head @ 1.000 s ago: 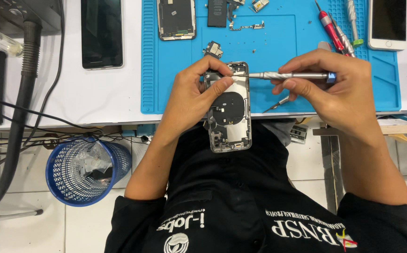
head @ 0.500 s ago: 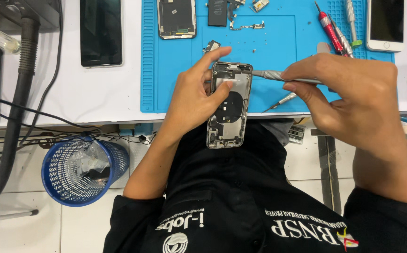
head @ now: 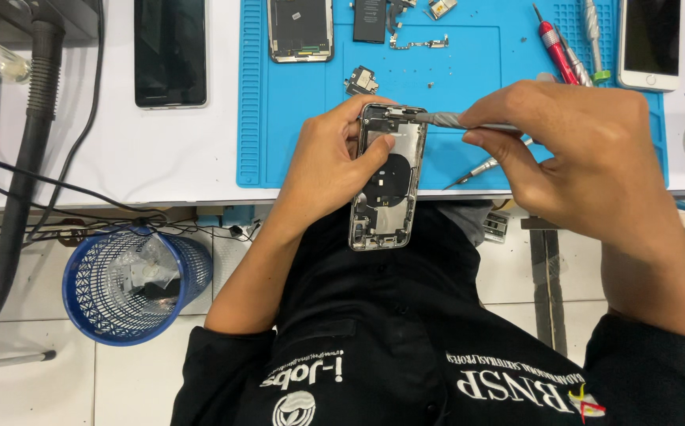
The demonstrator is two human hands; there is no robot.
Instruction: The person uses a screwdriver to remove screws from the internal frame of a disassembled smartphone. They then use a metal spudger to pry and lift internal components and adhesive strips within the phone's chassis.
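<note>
My left hand [head: 328, 164] grips an opened phone housing [head: 388, 186] with a round black coil inside, held over my lap at the table's front edge. My right hand [head: 587, 162] pinches a slim grey screwdriver [head: 453, 120]. Its tip touches the top corner of the housing. Both hands hover over the near edge of a blue work mat [head: 295, 118].
On the mat lie a phone frame [head: 300, 30], a black battery [head: 371, 21], small parts [head: 363, 80], a red-handled screwdriver [head: 555, 47] and another tool [head: 480, 168]. A dark phone [head: 170, 52] and a white phone [head: 648, 43] rest on the white table. A blue mesh bin [head: 133, 282] stands on the floor.
My right hand has moved left, closer to the phone housing, bringing the screwdriver tip onto its top corner. The housing has tilted slightly and shifted a little nearer to me.
</note>
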